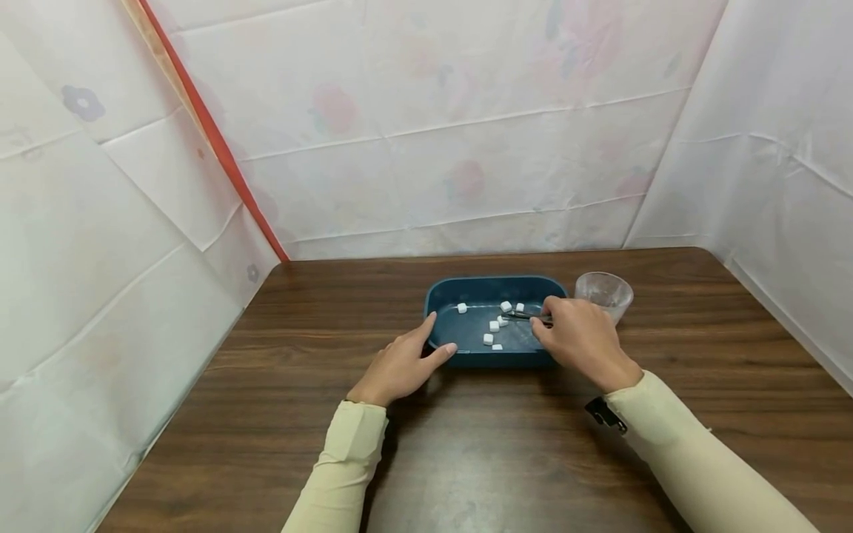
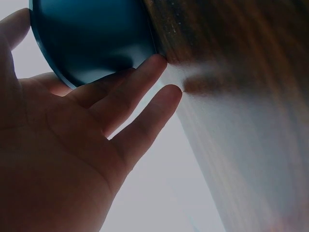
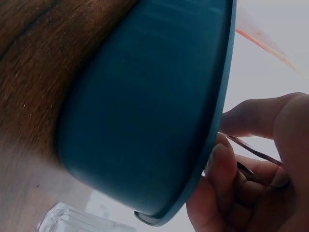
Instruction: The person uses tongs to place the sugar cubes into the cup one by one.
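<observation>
A dark blue rectangular tray (image 1: pixel 493 280) holds several small white cubes (image 1: pixel 489 339), spread over its floor. My right hand (image 1: pixel 582 337) reaches over the tray's right end and pinches a pair of metal tweezers (image 1: pixel 526 316). The tweezer tips point left, right at one white cube (image 1: pixel 503 321) near the middle. In the right wrist view the tray's outer wall (image 3: pixel 140 106) hides the tips, while the tweezer arms (image 3: pixel 253 152) show between thumb and fingers. My left hand (image 1: pixel 400 366) steadies the tray's left end, its spread, fairly straight fingers (image 2: pixel 130 94) touching the outer wall.
A clear glass bowl (image 1: pixel 603 290) stands just right of the tray, partly behind my right hand. Everything is on a dark wooden table (image 1: pixel 320 318). White patterned sheeting (image 1: pixel 426 148) hangs behind the table and along both sides.
</observation>
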Tool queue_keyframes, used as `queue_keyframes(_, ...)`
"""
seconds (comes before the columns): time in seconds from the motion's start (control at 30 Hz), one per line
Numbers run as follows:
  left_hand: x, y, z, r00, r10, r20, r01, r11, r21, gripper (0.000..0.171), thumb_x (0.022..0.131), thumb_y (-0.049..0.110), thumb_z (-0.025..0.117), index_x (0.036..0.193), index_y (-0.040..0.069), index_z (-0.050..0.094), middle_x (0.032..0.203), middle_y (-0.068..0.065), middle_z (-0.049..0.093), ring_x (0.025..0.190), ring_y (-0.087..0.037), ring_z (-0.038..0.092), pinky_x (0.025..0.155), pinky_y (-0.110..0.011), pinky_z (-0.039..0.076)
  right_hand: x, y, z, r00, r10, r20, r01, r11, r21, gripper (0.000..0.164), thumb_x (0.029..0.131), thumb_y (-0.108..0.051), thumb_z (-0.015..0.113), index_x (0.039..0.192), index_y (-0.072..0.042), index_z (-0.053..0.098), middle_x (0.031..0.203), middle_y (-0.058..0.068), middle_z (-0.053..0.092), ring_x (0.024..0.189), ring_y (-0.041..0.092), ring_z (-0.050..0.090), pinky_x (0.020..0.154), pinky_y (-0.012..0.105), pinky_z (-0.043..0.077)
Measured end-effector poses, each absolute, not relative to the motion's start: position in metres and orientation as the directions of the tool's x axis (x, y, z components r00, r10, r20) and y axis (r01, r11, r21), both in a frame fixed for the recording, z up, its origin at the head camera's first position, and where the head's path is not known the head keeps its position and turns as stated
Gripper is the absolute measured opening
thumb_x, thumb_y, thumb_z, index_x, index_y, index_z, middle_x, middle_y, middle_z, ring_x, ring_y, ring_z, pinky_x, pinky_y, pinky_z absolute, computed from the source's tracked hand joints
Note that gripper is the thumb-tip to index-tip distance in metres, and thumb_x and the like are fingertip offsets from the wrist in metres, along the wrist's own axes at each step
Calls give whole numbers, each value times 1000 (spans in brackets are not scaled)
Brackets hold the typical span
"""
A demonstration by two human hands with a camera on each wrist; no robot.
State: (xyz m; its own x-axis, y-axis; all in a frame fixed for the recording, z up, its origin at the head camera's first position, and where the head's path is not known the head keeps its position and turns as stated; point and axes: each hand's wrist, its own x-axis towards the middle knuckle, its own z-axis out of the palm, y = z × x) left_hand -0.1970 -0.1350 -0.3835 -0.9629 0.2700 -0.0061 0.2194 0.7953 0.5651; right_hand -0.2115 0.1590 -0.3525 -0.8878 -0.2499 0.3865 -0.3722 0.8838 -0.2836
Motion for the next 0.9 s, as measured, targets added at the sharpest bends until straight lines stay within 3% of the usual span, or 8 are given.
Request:
queue_keyframes(0.43,-198,-135,-383,-965,261,-9,211,801,561,90,93,75,45,161,22,24,159,0,36,142,-26,39,110,-53,37,-215,155,-353,-901,-256,351,-364,886,-287,18,92,-22,70,88,-5,72,65,2,62,52,15,52,46,34,45)
queue_keyframes(0.9,-198,-136,-383,-963,268,-8,218,798,562,89,93,73,46,161,21,24,158,-2,37,142,-26,40,110,-54,37,-214,155,-355,-904,-272,329,-370,883,-289,19,93,-23,70,88,-5,72,62,-1,58,51,13,50,46,32,44)
